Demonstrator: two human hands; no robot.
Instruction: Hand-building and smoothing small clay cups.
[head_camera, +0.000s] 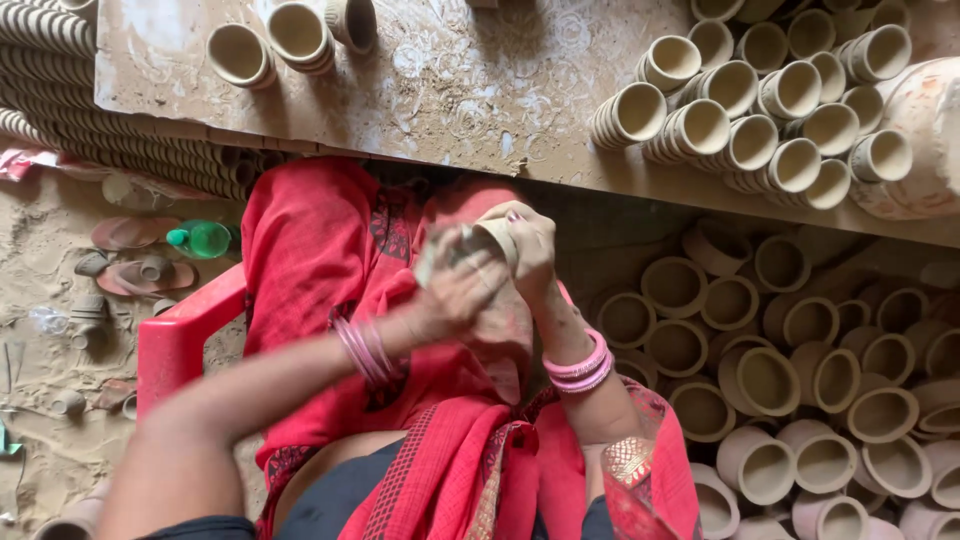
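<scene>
At the centre of the frame, over a lap draped in red cloth (330, 260), the right hand (528, 250) cups a small clay cup (495, 238), fingers curled round its rim so the wall faces the left hand (455, 292). The left hand's fingers are closed on a pale cloth or pad (432, 262) pressed against the cup's side, seemingly to rub it. A red plastic chair (175, 340) shows at left above the sandy floor (50, 300). Loose cups (760, 380) pile at lower right, within reach. Farther up, the dusty table (450, 90) carries nested stacks (770, 110) lying on their sides.
</scene>
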